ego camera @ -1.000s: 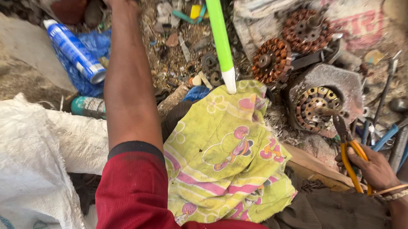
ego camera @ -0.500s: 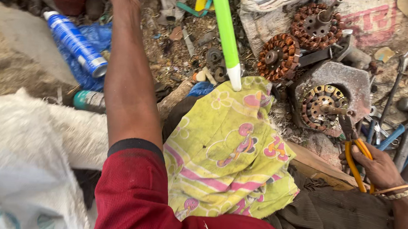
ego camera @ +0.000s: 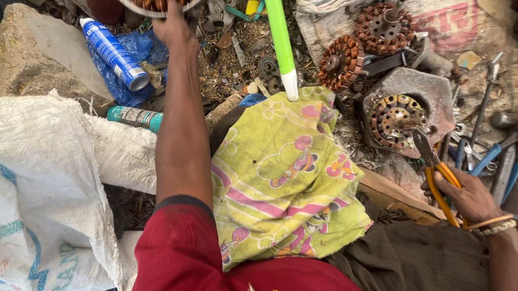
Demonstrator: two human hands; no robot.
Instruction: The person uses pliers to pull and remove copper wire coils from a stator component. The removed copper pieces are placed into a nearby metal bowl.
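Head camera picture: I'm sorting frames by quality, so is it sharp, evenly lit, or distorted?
Head view: soft, even daylight without harsh shadows; yellow-green patterned cloth and orange-handled pliers sharp; slight wide-angle stretch at the edges.

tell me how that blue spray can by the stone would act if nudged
The blue spray can lies on its side, so its round body would probably roll. It rests partly on crumpled blue plastic, which may slow it. It looks rigid, likely light.
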